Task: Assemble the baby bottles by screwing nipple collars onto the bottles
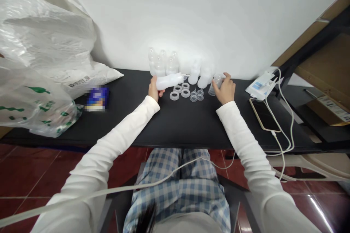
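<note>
On the surface point(186, 123), domed bottles point(160, 67) look complete, rings point(174, 99) lie unfitted; my left grip point(155, 90) holds a white bottle point(168, 81), my right grip point(225, 90) clear cups point(218, 79).

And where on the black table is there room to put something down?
A big bare patch of table is between the white sleeves, in front of the clear rings. There's also room between the blue packet and the left hand, and a narrower strip between the right hand and the phone. Between the hands it's crowded: bottles, rings, small clear pieces.
</note>
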Demonstrator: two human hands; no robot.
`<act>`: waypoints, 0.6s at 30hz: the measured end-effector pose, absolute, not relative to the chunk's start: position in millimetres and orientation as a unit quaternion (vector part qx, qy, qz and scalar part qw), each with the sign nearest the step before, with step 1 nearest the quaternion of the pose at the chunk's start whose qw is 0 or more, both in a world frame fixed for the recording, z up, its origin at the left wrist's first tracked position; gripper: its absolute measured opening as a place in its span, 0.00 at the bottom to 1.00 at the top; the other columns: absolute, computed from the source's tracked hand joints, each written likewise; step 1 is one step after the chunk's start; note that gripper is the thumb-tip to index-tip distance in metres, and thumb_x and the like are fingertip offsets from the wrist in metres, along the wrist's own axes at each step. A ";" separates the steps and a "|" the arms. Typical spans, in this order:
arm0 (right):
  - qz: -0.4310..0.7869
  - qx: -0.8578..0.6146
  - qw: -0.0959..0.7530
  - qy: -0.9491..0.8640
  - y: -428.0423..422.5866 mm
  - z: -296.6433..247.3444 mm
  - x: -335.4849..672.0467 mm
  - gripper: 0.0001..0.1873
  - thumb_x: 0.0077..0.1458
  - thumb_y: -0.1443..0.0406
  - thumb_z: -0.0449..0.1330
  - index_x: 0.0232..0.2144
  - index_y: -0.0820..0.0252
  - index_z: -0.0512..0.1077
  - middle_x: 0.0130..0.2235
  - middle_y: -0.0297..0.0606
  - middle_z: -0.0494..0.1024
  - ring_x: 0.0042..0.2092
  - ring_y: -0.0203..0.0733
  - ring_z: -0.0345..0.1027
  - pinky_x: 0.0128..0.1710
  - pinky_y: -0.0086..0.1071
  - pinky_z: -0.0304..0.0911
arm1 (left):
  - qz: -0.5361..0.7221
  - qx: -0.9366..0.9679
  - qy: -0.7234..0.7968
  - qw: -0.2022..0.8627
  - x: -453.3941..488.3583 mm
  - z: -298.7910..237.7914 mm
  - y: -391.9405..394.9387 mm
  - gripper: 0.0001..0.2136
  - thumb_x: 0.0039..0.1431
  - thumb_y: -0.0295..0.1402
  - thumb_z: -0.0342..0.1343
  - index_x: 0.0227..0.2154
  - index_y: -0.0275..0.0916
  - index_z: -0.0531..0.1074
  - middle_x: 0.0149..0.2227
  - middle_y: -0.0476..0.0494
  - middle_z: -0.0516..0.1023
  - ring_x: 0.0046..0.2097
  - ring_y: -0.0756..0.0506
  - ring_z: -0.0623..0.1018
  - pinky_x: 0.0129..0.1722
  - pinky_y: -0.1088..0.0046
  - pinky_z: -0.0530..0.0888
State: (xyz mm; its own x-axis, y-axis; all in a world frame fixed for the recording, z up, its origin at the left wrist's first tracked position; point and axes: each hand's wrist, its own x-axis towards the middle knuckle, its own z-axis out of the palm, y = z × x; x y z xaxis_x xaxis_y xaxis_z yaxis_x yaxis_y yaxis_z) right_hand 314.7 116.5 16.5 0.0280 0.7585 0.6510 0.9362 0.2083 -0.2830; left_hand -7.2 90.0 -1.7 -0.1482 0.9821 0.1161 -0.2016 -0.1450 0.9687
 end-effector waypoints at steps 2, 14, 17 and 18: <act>-0.141 -0.607 0.396 -0.674 112.7 19.0 313.4 0.37 0.65 0.44 0.43 0.62 0.65 0.58 0.50 0.55 0.75 0.50 0.58 0.69 0.52 0.55 0.62 | 0.636 0.426 0.444 0.466 -4.7 -1.3 87.5 0.31 0.56 0.67 0.42 0.23 0.41 0.64 0.13 0.52 0.62 0.12 0.55 0.54 0.12 0.74 0.50; -0.104 -0.377 0.292 -0.873 75.1 28.3 270.5 0.28 0.69 0.51 0.40 0.61 0.55 0.66 0.52 0.47 0.76 0.55 0.53 0.66 0.56 0.48 0.53 | 0.546 0.728 0.387 0.151 -0.2 7.1 58.9 0.38 0.58 0.68 0.40 0.43 0.37 0.77 0.42 0.37 0.81 0.35 0.44 0.78 0.32 0.69 0.72; -0.085 -0.358 0.287 -0.884 73.9 27.4 267.9 0.28 0.70 0.51 0.40 0.56 0.56 0.71 0.49 0.46 0.77 0.52 0.53 0.67 0.54 0.48 0.53 | 0.543 0.742 0.381 0.095 -2.1 5.3 61.6 0.40 0.59 0.68 0.36 0.45 0.37 0.76 0.44 0.35 0.81 0.42 0.41 0.80 0.39 0.66 0.75; -0.080 -0.355 0.292 -0.885 74.1 27.1 268.1 0.28 0.69 0.51 0.39 0.53 0.56 0.72 0.47 0.46 0.78 0.51 0.53 0.67 0.54 0.48 0.53 | 0.540 0.745 0.383 0.087 -2.8 4.8 62.3 0.40 0.59 0.68 0.35 0.46 0.37 0.75 0.44 0.35 0.81 0.44 0.40 0.80 0.41 0.65 0.75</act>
